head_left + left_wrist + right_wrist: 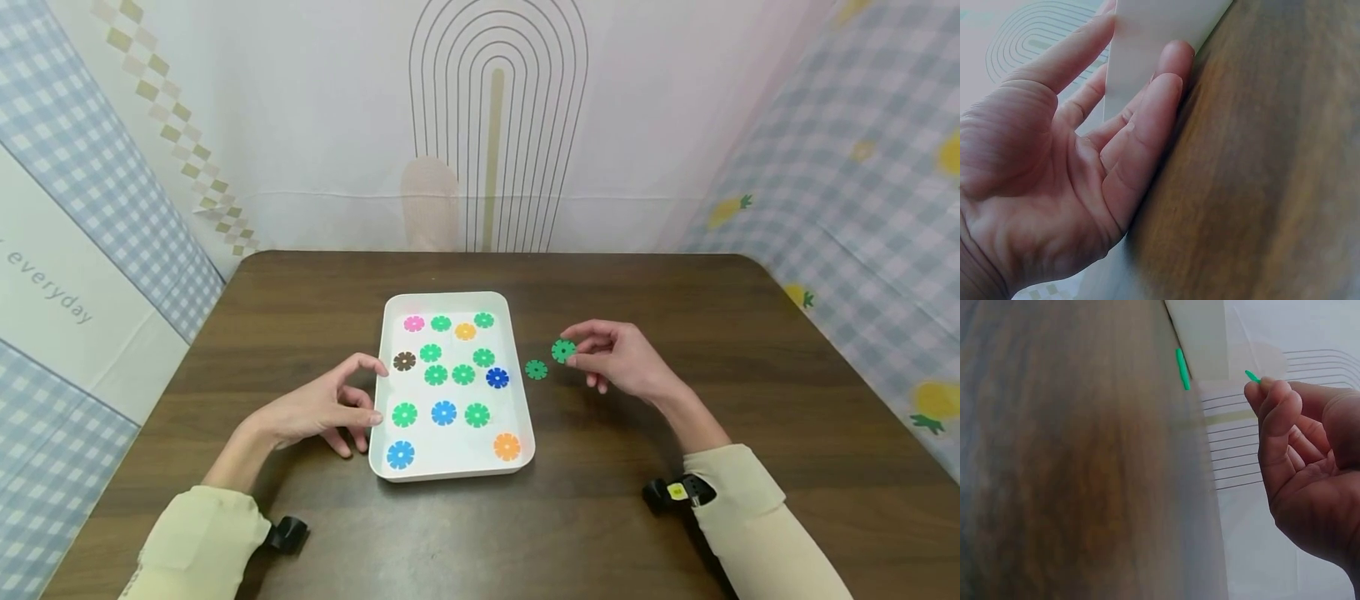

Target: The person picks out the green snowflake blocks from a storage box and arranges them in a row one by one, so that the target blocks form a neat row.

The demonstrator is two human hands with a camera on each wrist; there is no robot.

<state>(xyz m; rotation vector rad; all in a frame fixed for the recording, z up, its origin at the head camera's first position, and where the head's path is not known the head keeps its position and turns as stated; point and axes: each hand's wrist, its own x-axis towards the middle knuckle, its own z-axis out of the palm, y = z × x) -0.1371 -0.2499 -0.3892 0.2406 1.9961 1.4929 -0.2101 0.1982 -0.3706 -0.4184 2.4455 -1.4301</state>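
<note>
In the head view my right hand [618, 358] pinches a green snowflake disc [563, 351] between thumb and fingertips, above the table to the right of a white tray [457, 471]. The disc shows edge-on in the right wrist view [1251, 376]. Between that hand and the tray is a second green disc [536, 369], apart from the fingers. On the tray's left side, my left hand [322, 408] touches the rim with index finger and thumb. Its other fingers lie low beside the tray's outer wall [1141, 44]. Several flat notched discs lie spread in the tray, mostly green.
Other discs in the tray are pink [414, 324], brown [404, 361], yellow [465, 332], orange [507, 447], dark blue [497, 377] and light blue [401, 454]. The tray stands on a dark wooden table [600, 533]. Patterned cloths [315, 108] hang behind and beside it.
</note>
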